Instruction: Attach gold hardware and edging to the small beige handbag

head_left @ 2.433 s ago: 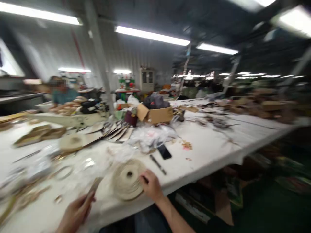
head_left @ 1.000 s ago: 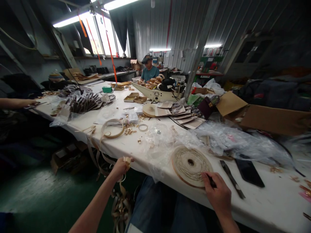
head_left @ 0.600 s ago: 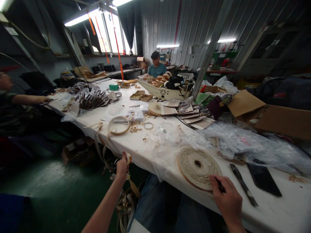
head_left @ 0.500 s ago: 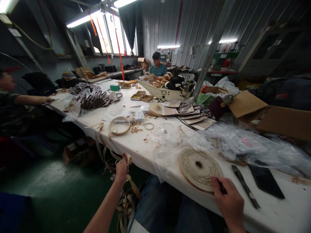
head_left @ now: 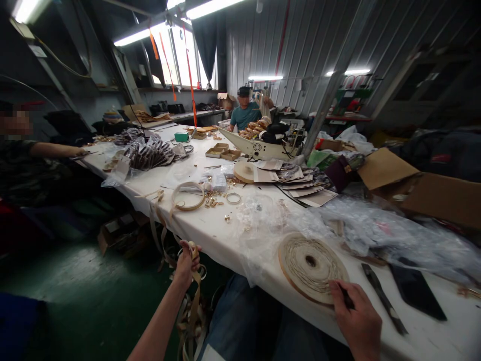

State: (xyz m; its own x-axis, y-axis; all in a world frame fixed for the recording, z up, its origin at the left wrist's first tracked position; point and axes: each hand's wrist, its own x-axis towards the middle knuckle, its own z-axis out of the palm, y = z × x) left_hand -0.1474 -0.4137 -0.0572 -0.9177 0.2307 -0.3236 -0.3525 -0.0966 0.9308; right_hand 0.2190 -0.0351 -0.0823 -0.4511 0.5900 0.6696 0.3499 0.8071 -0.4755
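Note:
My left hand (head_left: 187,263) is closed around a beige strap (head_left: 196,298) just off the table's front edge. The strap hangs down into a tangled heap of similar straps (head_left: 191,328) beside my legs. Over the near table edge lies a wide flat coil of pale strap (head_left: 310,265) with a small round hole in its middle. My right hand (head_left: 356,313) is closed at the coil's lower right rim, thumb and fingertips together. Something dark shows between its fingers, too hidden to name.
Right of the coil lie a dark flat tool (head_left: 383,298) and a black phone (head_left: 417,291). Clear plastic bags (head_left: 391,235), a strap ring (head_left: 188,196) and small gold metal fittings (head_left: 213,200) are farther in. One person (head_left: 244,115) sits across; another person's arm (head_left: 56,150) reaches in from the left.
My left hand has turned, and the strap below it now hangs more steeply. My right hand stays at the coil's rim. The person across has raised a hand. The view has shifted slightly.

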